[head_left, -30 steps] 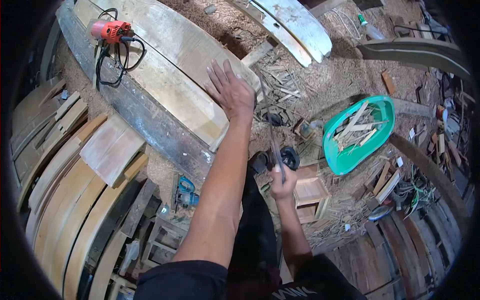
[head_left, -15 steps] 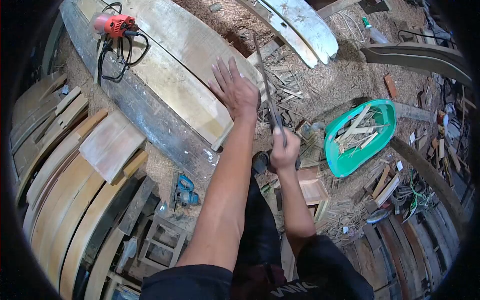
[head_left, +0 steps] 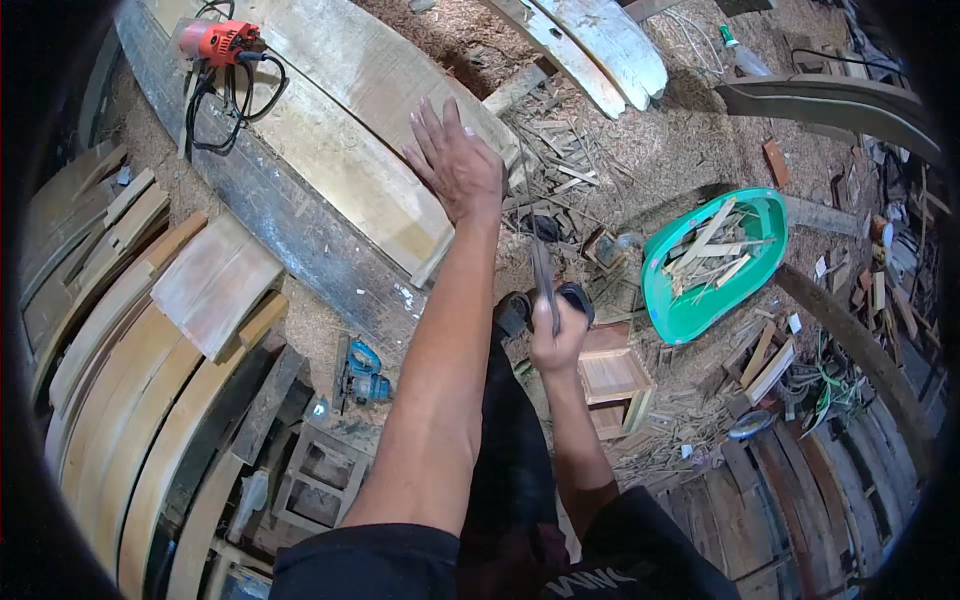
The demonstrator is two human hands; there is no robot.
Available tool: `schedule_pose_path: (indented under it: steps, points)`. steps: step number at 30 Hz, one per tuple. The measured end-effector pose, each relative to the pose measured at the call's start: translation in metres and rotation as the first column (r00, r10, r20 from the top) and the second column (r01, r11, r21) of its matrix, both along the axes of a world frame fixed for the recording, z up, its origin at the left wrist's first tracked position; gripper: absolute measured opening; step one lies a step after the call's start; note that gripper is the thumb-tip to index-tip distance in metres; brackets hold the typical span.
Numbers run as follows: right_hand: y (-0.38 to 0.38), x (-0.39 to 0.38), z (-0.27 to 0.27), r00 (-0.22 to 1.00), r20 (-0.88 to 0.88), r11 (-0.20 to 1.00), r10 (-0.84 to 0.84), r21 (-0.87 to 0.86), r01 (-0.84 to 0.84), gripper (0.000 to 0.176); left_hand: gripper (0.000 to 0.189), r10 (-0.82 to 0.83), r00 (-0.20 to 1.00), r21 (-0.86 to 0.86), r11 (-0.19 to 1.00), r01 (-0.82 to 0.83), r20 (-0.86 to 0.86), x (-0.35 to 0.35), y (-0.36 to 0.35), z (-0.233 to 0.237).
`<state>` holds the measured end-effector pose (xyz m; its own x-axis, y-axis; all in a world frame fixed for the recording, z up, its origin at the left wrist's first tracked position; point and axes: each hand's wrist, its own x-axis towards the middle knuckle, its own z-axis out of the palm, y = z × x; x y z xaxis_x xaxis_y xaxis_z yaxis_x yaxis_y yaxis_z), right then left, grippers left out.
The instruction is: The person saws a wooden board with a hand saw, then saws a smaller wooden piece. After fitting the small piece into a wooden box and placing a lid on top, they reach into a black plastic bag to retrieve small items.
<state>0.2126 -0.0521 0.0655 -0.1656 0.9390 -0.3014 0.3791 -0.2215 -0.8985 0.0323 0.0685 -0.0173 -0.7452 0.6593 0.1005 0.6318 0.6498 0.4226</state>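
Note:
My left hand (head_left: 456, 165) lies flat on a wide pale wooden board (head_left: 330, 60), fingers stretched out near its right-hand end. In my right hand (head_left: 558, 335), closed in a fist, is a handsaw (head_left: 543, 268). Its narrow blade points up and away from me, seen almost edge-on, with the far part blurred beside the board's end. The fist hides the saw's handle. Along the near side of the board runs a second, narrower light plank (head_left: 350, 165), and both rest on a long dark worn timber (head_left: 300, 225).
A red power tool (head_left: 228, 42) with a black cord sits on the boards. On the floor are a blue power tool (head_left: 366, 372), a green tub (head_left: 690, 325) of wood scraps and a small wooden box (head_left: 612, 375). Curved planks (head_left: 150, 400) are stacked at left; shavings cover the ground.
My right hand has drawn the handsaw back towards me and slightly left, its blade now lower. My left hand stays flat on the board. The whole view has shifted a little.

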Motion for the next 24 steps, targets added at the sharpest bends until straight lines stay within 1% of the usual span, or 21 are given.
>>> schedule_pose_path:
  steps: [1, 3, 4, 6, 9, 10, 11, 12, 15, 16, 17, 18, 20, 22, 24]
  points:
    - [-0.019, 0.011, 0.000, 1.000, -0.006, 1.000, -0.004, 0.009, 0.005, 0.031, 0.052, -0.004, 1.000, -0.011, 1.000, 0.004, -0.015, -0.002, 0.002, -0.001]
    - [-0.025, 0.019, -0.008, 0.999, -0.051, 1.000, -0.010, 0.014, 0.011, 0.029, 0.057, 0.000, 1.000, -0.019, 1.000, 0.000, -0.003, -0.005, 0.009, -0.004]
    - [-0.012, 0.011, -0.007, 0.999, -0.043, 1.000, -0.003, -0.001, 0.003, 0.029, 0.059, 0.001, 1.000, -0.042, 0.999, 0.000, 0.008, -0.002, 0.002, -0.005]
    - [0.040, -0.017, -0.015, 0.999, -0.032, 1.000, 0.010, -0.014, -0.010, 0.030, 0.060, -0.010, 1.000, -0.058, 0.998, 0.009, -0.022, -0.001, 0.000, -0.007]
    - [0.044, -0.023, -0.030, 1.000, 0.007, 0.985, 0.023, 0.170, -0.024, 0.031, 0.060, -0.020, 0.999, -0.059, 0.998, 0.018, -0.033, -0.002, 0.000, -0.006]
    - [0.026, -0.013, -0.027, 1.000, -0.009, 0.992, 0.015, 0.128, -0.013, 0.032, 0.061, -0.018, 1.000, -0.057, 0.998, 0.016, -0.025, -0.001, 0.001, -0.006]
    - [-0.009, 0.006, -0.016, 1.000, -0.022, 0.997, 0.006, 0.081, -0.004, 0.032, 0.061, -0.022, 1.000, -0.064, 0.998, 0.021, -0.021, 0.000, -0.001, -0.006]
    - [-0.018, 0.011, -0.005, 0.999, -0.035, 0.999, -0.002, 0.041, 0.003, 0.033, 0.061, -0.025, 1.000, -0.065, 0.998, 0.024, -0.018, 0.000, -0.001, -0.006]
    - [-0.005, 0.015, -0.016, 1.000, -0.012, 0.999, 0.029, 0.035, -0.028, 0.033, 0.061, -0.021, 1.000, -0.073, 0.997, 0.019, -0.021, -0.001, -0.003, -0.007]
    - [0.015, 0.007, -0.034, 0.999, -0.010, 0.999, 0.047, 0.016, -0.047, 0.032, 0.061, -0.024, 0.999, -0.068, 0.997, 0.023, -0.028, -0.001, 0.001, -0.005]
    - [0.043, -0.011, -0.039, 1.000, -0.025, 1.000, 0.017, 0.015, -0.017, 0.032, 0.060, -0.024, 0.999, -0.052, 0.998, 0.022, -0.038, -0.002, 0.006, -0.004]
    - [0.056, -0.023, -0.036, 0.999, -0.038, 1.000, -0.008, -0.001, 0.008, 0.033, 0.059, -0.020, 0.999, -0.051, 0.999, 0.018, -0.046, -0.001, 0.004, -0.003]
    - [0.027, -0.008, -0.036, 0.999, -0.047, 1.000, -0.007, -0.004, 0.007, 0.034, 0.058, -0.019, 0.998, -0.045, 0.999, 0.016, -0.053, 0.000, 0.005, -0.001]
    - [-0.009, 0.009, -0.021, 0.999, -0.047, 1.000, -0.020, -0.003, 0.020, 0.035, 0.058, -0.017, 0.999, -0.045, 0.999, 0.014, -0.048, 0.000, 0.002, -0.002]
    - [-0.026, 0.020, -0.012, 0.998, -0.054, 0.999, -0.035, 0.028, 0.037, 0.036, 0.058, -0.006, 0.999, -0.032, 0.999, 0.005, -0.050, -0.005, 0.009, -0.002]
